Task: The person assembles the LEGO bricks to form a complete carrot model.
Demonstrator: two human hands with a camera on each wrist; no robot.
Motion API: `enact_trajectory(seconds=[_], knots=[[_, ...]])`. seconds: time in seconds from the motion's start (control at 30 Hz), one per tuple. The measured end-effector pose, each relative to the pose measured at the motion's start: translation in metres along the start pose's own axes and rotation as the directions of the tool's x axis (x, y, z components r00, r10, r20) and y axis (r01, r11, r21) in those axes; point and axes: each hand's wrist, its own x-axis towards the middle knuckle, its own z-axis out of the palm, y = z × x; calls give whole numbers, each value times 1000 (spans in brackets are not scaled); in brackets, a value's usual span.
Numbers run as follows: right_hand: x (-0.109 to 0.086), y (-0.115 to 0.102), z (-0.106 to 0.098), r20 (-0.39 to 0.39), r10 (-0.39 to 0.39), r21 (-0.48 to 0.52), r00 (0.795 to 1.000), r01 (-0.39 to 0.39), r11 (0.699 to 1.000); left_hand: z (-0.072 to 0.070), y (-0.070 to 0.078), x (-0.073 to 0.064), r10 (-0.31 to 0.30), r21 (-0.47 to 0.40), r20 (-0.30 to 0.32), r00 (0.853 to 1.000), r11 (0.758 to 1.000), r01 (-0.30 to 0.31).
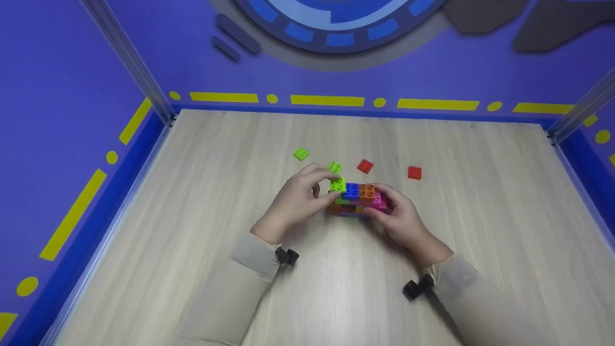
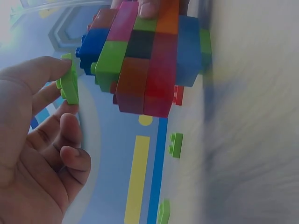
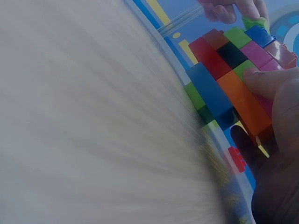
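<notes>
Between the thumb and a finger of my left hand (image 1: pixel 293 194) is a thin light-green toy brick (image 2: pixel 69 84), studs showing. It is near the left end of a built-up block of toy bricks (image 3: pixel 233 88), beside the blue brick (image 1: pixel 351 190) on the top layer; a gap shows between them in the left wrist view. The block has several layers in red, orange, blue, green, pink and black. My right hand (image 1: pixel 403 218) grips its right end, with the thumb pressed against the near side. The right hand's other fingers are mostly hidden behind the block.
Behind the block lie two thin green bricks, one farther left (image 1: pixel 301 154) and one just behind my left fingers (image 1: pixel 335 166). A red brick (image 1: pixel 365 166) and another red brick (image 1: pixel 414 173) lie to the right. Blue-purple walls (image 1: pixel 144 62) border the wooden table (image 1: pixel 202 202).
</notes>
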Motion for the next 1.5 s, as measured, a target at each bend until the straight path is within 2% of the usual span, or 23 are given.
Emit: enact_trajectory(seconds=[0.27, 0.5, 0.73, 1.07, 1.3, 1.5], knots=[[-1, 0, 1, 0, -25, 14, 1000, 25, 1000, 4, 2, -1, -3, -11, 30, 1000, 1000, 3], [0, 0, 0, 0, -33, 25, 999, 33, 999, 6, 5, -2, -11, 13, 42, 999, 1000, 10], [1, -1, 2, -14, -34, 42, 999, 34, 999, 7, 8, -2, 4, 60, 31, 1000, 998, -6], [-1, -3, 1, -12, -46, -9, 999, 46, 999, 8, 13, -2, 47, 130, 17, 999, 990, -49], [-1, -2, 1, -7, -60, -12, 998, 59, 998, 10, 13, -2, 77, 129, 7, 997, 989, -77], [-1, -3, 1, -3, -40, -23, 999, 39, 999, 11, 13, -2, 68, 135, 5, 998, 989, -68]])
